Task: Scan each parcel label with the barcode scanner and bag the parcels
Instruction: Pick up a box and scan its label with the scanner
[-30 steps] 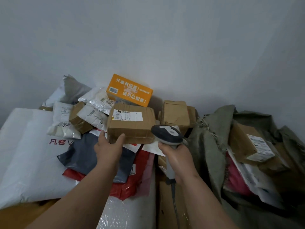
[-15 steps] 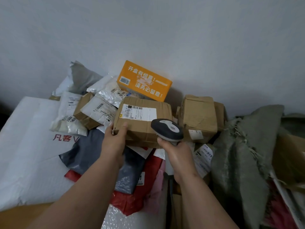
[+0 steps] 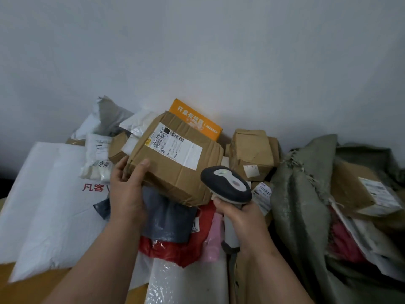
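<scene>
Your left hand grips the near left corner of the brown cardboard parcel, thumb curled on top and fingers underneath, holding it tilted above the pile with its white shipping label facing up. Your right hand is wrapped round the handle of the barcode scanner, whose dark head sits just beside the parcel's right near edge.

On the right, the grey-green sack lies open; inside it you can see a brown box with a white label and something red, with pale packets beside it.

Compared with half a second ago, the parcel has come up off the pile and turned, so its label now runs diagonally and it covers part of the orange box behind.

The label's barcode shows, but the small print is too blurred to read. The scanner's window faces away from you, and its cable runs out of view at the bottom edge.
</scene>
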Motion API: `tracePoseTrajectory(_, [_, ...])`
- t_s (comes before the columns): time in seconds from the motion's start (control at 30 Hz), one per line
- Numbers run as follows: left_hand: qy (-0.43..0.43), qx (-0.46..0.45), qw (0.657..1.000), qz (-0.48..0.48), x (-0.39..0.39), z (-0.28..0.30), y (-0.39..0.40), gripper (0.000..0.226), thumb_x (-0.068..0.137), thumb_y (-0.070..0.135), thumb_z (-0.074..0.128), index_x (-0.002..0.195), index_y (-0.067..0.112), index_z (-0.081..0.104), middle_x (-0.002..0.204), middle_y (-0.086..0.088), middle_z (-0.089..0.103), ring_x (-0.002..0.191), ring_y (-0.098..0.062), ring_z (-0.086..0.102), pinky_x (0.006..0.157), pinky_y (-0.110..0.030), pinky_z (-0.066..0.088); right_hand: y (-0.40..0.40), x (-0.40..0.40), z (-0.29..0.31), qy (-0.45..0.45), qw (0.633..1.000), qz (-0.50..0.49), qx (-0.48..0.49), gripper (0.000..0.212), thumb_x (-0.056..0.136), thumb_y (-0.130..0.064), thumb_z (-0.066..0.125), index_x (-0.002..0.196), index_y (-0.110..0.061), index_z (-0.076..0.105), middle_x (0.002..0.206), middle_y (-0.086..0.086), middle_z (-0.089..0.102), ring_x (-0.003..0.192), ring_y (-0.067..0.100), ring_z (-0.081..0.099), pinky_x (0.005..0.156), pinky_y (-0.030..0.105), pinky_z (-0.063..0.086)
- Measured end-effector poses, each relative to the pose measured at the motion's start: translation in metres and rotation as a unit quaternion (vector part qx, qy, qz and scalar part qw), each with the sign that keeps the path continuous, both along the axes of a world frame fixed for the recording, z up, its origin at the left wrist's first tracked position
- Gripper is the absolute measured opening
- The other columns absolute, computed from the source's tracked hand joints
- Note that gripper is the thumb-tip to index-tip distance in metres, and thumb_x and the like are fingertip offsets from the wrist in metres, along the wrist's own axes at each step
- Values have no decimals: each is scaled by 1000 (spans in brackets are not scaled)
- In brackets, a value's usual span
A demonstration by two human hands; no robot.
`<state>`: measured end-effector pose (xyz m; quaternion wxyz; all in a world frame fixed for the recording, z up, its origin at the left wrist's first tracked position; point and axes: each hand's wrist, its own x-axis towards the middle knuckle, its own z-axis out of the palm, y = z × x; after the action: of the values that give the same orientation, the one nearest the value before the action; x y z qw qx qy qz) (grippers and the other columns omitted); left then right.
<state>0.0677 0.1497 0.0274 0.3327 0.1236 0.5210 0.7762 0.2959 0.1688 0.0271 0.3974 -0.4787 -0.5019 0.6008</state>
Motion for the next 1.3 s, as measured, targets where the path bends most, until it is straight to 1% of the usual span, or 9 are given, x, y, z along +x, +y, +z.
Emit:
tracePoseTrajectory(0.07, [0, 24, 1000, -9, -7, 10, -13, 56, 80, 18, 79, 131, 18, 57, 127, -8, 66, 118, -24, 63, 102, -40, 51, -14, -2, 15, -4, 1000, -3, 20, 26, 81, -21, 82, 103, -32, 75, 98, -17, 77, 94, -2, 69, 82, 26, 52])
tracePoseTrajectory(0.2, [-12, 37, 999, -20, -12, 30, -37, 45, 87, 14, 72, 128, 23, 56, 121, -5, 67, 92, -16, 69, 75, -27, 58, -44, -14, 45, -42, 997, 23, 61, 14, 67, -35, 77, 79, -39, 76, 74, -15, 74, 73, -5, 67, 62, 14, 49])
tracePoseTrajectory(0.37, [2, 25, 998, -64, -11, 44, -71, 34, 87, 13, 72, 111, 34, 61, 118, -8, 69, 102, -25, 69, 91, -51, 56, -77, -23, 66, -69, 993, 48, 84, 12, 63, -36, 72, 70, -45, 71, 62, -12, 67, 60, -3, 60, 51, 9, 44])
tracePoseTrajectory(0.53, [23, 21, 997, -76, -11, 51, -95, 30, 86, 17, 73, 105, 39, 64, 104, 0, 72, 84, -16, 74, 83, -51, 59, -101, -24, 78, -74, 993, 41, 80, 21, 59, -35, 71, 79, -41, 73, 64, 0, 66, 63, 8, 60, 62, 27, 48])
tracePoseTrajectory(0.7, [22, 38, 995, -88, -9, 58, -111, 31, 85, 17, 75, 104, 39, 66, 103, 0, 73, 81, -14, 75, 73, -43, 62, -120, -22, 83, -69, 994, 25, 75, 21, 58, -34, 73, 78, -35, 75, 62, -7, 67, 61, 6, 61, 62, 28, 48])
tracePoseTrajectory(0.9, [16, 46, 993, -103, -1, 61, -123, 37, 85, 22, 75, 114, 40, 62, 116, -4, 68, 100, -26, 70, 85, -54, 59, -138, -12, 91, -68, 993, 14, 91, 24, 64, -30, 73, 85, -43, 74, 75, 1, 73, 74, 14, 66, 73, 36, 54])
tracePoseTrajectory(1.0, [18, 54, 992, -115, 5, 62, -126, 42, 85, 22, 75, 121, 37, 60, 118, -3, 68, 104, -26, 69, 88, -52, 58, -145, -3, 93, -73, 993, 2, 90, 19, 76, -18, 76, 90, -30, 74, 79, -1, 75, 81, 17, 69, 79, 38, 55])
tracePoseTrajectory(1.1, [18, 60, 991, -120, 11, 63, -127, 42, 85, 21, 75, 121, 37, 61, 118, -3, 67, 103, -24, 69, 89, -50, 58, -151, 2, 95, -84, 992, -4, 95, 15, 80, -13, 74, 89, -25, 71, 65, -4, 66, 70, 15, 63, 75, 36, 54])
tracePoseTrajectory(1.3, [18, 62, 989, -136, 21, 65, -129, 38, 81, 25, 78, 111, 43, 63, 117, 0, 67, 104, -24, 68, 87, -49, 58, -160, 14, 95, -87, 992, -14, 93, 15, 81, -15, 73, 94, -22, 69, 67, -3, 64, 78, 19, 66, 71, 26, 52])
